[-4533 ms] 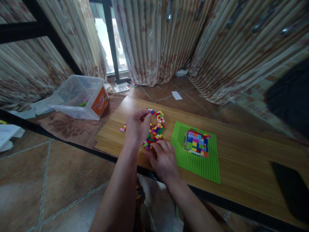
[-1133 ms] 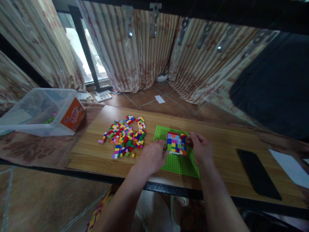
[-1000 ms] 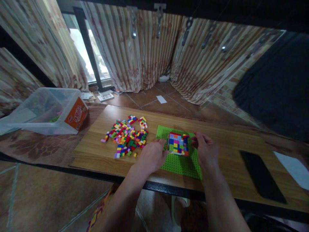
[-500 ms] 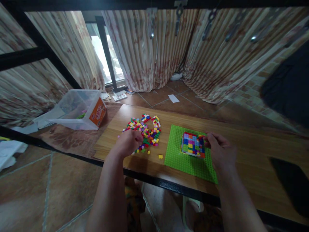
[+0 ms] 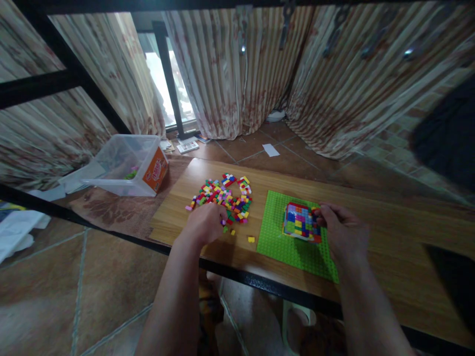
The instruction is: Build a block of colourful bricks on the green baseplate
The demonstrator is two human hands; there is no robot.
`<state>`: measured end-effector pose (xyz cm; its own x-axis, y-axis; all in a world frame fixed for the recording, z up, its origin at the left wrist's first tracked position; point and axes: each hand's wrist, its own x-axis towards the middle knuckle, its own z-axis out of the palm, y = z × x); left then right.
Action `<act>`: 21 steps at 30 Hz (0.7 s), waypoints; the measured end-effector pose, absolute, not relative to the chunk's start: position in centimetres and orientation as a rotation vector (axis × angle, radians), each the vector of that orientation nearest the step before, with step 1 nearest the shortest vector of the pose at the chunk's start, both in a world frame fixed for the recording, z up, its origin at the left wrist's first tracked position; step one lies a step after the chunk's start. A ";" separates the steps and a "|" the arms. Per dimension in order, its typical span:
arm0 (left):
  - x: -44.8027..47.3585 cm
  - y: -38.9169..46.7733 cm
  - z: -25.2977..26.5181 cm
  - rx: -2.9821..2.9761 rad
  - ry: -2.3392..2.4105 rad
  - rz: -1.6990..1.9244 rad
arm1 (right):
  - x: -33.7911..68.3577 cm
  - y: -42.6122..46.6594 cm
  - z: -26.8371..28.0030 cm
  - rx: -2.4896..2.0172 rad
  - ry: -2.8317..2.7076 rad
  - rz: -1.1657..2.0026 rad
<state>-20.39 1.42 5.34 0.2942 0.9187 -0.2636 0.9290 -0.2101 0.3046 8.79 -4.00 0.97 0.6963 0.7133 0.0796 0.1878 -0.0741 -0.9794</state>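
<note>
A block of multicoloured toy bricks (image 5: 300,221) stands on a green baseplate (image 5: 276,247). My right hand (image 5: 343,230) is at the right side of this block, thumb and fingers pinched together on a small red toy brick (image 5: 316,211) by its corner. To the left lies a loose pile of small toy bricks (image 5: 222,195) in many colours. My left hand (image 5: 206,222) is at the near edge of the pile with its fingers curled and closed. What its fingertips hold, if anything, is hidden. A single yellow brick (image 5: 251,239) lies between the pile and the baseplate.
The wooden table (image 5: 178,198) has a dark front edge. A clear plastic box (image 5: 126,185) with an orange label stands to the left on a brown mat (image 5: 107,212). A dark flat object (image 5: 451,272) lies at the right. Striped curtains (image 5: 222,74) hang behind.
The whole view has shifted slightly. My left hand has drawn a little nearer to me and right, uncovering bricks at the pile's left. My right hand stays by the brick block.
</note>
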 end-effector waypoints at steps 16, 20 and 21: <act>-19.7 2.4 5.2 2.092 1.833 0.011 | 8.7 -4.1 0.9 -1.605 -0.782 0.508; -19.6 2.6 5.1 2.083 1.845 0.001 | 8.6 -4.1 0.9 -1.597 -0.793 0.508; -19.5 2.6 5.0 2.085 1.854 0.001 | 8.6 -4.1 0.9 -1.596 -0.793 0.507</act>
